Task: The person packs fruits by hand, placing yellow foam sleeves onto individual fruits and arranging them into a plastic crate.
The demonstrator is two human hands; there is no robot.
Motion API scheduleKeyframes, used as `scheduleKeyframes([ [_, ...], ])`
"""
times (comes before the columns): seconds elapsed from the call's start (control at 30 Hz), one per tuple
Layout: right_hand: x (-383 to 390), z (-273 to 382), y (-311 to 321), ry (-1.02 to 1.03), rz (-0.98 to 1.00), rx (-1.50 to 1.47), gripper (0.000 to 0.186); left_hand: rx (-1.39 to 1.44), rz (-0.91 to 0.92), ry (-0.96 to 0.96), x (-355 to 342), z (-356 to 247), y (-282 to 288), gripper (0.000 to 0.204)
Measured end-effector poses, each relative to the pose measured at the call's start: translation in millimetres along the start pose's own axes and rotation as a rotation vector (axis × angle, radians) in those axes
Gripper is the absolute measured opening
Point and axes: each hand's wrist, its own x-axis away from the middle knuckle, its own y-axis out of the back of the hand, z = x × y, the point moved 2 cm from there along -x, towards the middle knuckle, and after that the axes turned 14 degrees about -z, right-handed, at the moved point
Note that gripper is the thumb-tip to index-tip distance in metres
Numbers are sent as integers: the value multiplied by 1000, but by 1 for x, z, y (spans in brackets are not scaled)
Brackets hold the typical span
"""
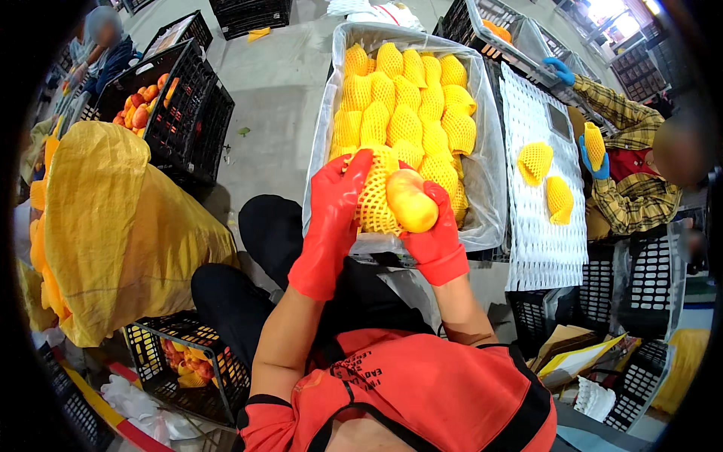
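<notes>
My left hand [331, 215], in a red rubber glove, is closed on a yellow foam net sleeve [374, 200]. Also gloved in red, my right hand [438, 239] grips a yellow-orange mango [412, 202] right beside the sleeve. The fruit's rounded end faces me, and its far end lies against the net. Both hands are over the near edge of a crate with a clear plastic liner [488, 226]. Rows of fruit in yellow foam nets [405, 124] fill that crate.
White foam sheeting [546, 248] on the right carries two yellow-netted pieces [559, 200]. Across it, a co-worker's blue-gloved hand [595, 160] holds another. Black crates of mangoes [141, 105] stand at far left. A large yellow sack [128, 233] of foam nets is nearer, above another mango crate [188, 361].
</notes>
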Motion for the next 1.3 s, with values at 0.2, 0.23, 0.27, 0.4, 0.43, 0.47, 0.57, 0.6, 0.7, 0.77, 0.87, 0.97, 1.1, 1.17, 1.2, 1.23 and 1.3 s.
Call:
scheduleKeyframes([
  [0.2, -5, -6, 19, 740, 112, 935, 57, -193, 5, 19, -4, -8, -2, 23],
  [0.23, -6, -8, 18, 934, 127, 1159, 62, -205, 3, 44, -4, -7, -1, 24],
  [0.27, -6, -10, 20, 816, 113, 1056, 61, -194, 0, 51, -5, -6, -1, 24],
  [0.4, -6, -22, 26, 594, 77, 924, 58, -174, -18, 64, -14, 9, 6, 22],
  [0.43, -6, -24, 27, 555, 84, 853, 57, -176, -25, 62, -16, 12, 8, 21],
  [0.47, -6, -26, 28, 530, 91, 819, 57, -158, -29, 61, -17, 15, 9, 21],
  [0.57, -6, -26, 31, 482, 100, 792, 58, -120, -31, 68, -14, 17, 4, 22],
  [0.6, -4, -24, 29, 476, 76, 793, 58, -118, -28, 71, -14, 17, 4, 21],
  [0.7, 1, -21, 25, 352, 71, 516, 56, -119, -22, 54, -14, 14, 7, 23],
  [0.77, -4, -23, 30, 247, 102, 169, 55, -159, -31, -59, -12, 9, 6, 24],
  [0.87, -3, 2, 2, 532, -35, 358, 56, -437, 79, -603, 1, 1, 0, 29],
  [0.97, -9, 7, -3, 531, -129, 122, 48, -1022, 460, -1322, 45, 8, -7, 46],
  [1.1, -21, 1, 0, 456, -66, -127, 45, -724, 486, -1108, 50, 35, -18, 58],
  [1.17, -27, 8, 22, 126, -366, -489, 49, -678, 525, -675, 52, 35, -18, 62],
  [1.2, -40, 12, 58, 135, -105, -537, 48, -633, 552, -735, 51, 34, -16, 63],
  [1.23, -49, 30, 82, 338, -196, -430, 47, -615, 523, -745, 48, 34, -15, 61],
  [1.3, -57, 69, 112, 636, -451, -250, 46, -753, 443, -669, 35, 30, -2, 55],
])
